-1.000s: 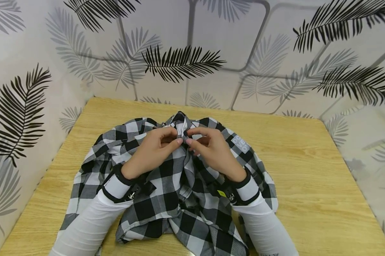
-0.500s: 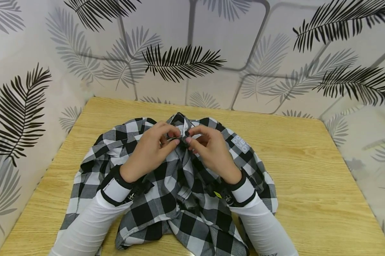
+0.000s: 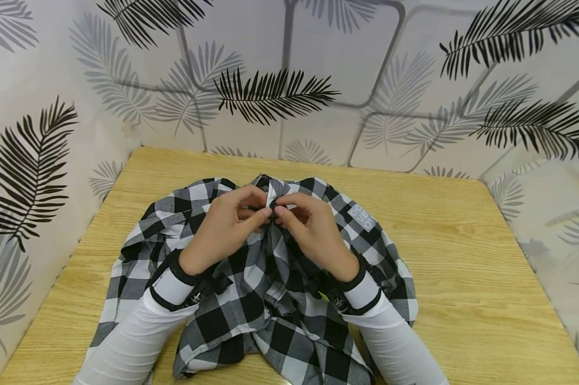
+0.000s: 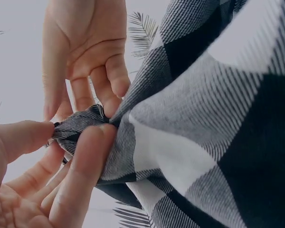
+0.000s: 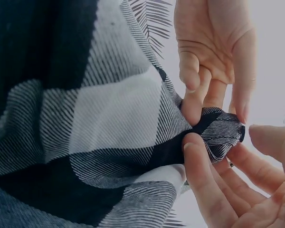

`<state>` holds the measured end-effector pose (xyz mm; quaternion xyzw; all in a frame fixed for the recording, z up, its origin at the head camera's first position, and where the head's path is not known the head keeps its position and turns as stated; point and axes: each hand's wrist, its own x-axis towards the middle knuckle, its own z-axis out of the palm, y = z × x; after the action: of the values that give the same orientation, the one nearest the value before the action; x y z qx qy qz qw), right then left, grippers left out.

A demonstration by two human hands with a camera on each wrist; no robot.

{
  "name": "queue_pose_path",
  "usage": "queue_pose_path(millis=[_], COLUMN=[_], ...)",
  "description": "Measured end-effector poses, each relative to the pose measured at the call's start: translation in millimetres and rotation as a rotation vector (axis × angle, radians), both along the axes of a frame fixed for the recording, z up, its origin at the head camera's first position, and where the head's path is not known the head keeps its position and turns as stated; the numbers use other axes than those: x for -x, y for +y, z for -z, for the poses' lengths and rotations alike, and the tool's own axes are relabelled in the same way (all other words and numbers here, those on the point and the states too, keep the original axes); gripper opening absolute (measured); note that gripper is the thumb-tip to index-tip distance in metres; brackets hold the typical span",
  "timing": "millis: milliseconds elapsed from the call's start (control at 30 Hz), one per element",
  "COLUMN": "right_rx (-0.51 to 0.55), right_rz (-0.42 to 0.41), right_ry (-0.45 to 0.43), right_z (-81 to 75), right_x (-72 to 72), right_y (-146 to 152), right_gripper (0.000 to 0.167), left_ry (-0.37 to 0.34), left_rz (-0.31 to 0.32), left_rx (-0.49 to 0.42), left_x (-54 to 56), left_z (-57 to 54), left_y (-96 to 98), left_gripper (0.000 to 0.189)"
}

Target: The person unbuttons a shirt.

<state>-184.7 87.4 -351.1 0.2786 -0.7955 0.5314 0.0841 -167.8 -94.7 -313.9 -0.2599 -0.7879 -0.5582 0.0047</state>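
In the head view, a black, white and grey checked shirt lies rumpled over the middle of the wooden tabletop, a pale lettered patch on its right side; the left hand and right hand meet at its far part, thumbs and fingers bent in, nearly closed, each pinching the gathered cloth; the shirt looks light, soft and limp, unlikely to slip or break, so a fingertip pinch close to the doubled edge should serve better than a grip on the loose body. The left wrist view shows what the hands cover from above: the cloth's edge is folded into a narrow end, the left thumb at its tip and a finger lying along its side; the twill lines also show here. The right wrist view adds a small dark disc, probably a button, at that end, between the two thumb tips; whether it sits through a hole, I cannot tell; the patch does not appear in either wrist view.
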Motion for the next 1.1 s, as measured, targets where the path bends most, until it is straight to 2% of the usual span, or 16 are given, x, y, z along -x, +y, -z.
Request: queue_pose_path(millis=[100,267,367,500,567,633,733,833,967,1100], right_rx=[0.023,0.001,-0.02,-0.04,-0.055,-0.072,-0.09,-0.103,-0.101,-0.108], right_rz=[-0.003,0.031,0.039,0.025,0.017,0.002,-0.034,-0.065,-0.101,-0.097], right_ry=[0.001,0.031,0.062,0.067,0.051,0.019,-0.041,-0.097,-0.119,-0.112], right_z=[-9.7,-23.5,-20.2,-5.3,1.4,4.3,5.8,4.7,-5.9,-21.5], right_x=[-5.7,-14.2,-12.3,-4.1,-0.5,0.8,1.2,0.3,-5.1,-14.1], right_y=[-1.7,-4.5,-4.1,-1.2,0.3,0.8,1.0,1.2,0.3,-2.1], right_gripper=[0.015,0.011,0.011,0.012,0.013,0.014,0.014,0.013,0.011,0.011], left_ry=[-0.029,-0.065,-0.073,-0.065,-0.038,0.019,0.093,0.123,0.17,0.26], left_rz=[0.034,0.093,0.105,0.103,0.099,0.085,0.077,0.093,0.085,0.009], left_rx=[-0.027,-0.051,-0.059,-0.042,-0.013,0.038,0.101,0.147,0.202,0.256], left_x=[1.3,3.6,5.2,11.2,14.8,17.8,19.1,19.6,18.9,16.1], left_z=[1.3,3.7,7.4,19.3,25.9,31.0,33.9,35.2,36.5,37.5], left_y=[-0.6,-0.4,-0.2,-1.7,-2.6,-3.9,-5.2,-5.3,-3.2,-0.7], left_gripper=[0.01,0.011,0.012,0.01,0.009,0.007,0.005,0.006,0.007,0.005])
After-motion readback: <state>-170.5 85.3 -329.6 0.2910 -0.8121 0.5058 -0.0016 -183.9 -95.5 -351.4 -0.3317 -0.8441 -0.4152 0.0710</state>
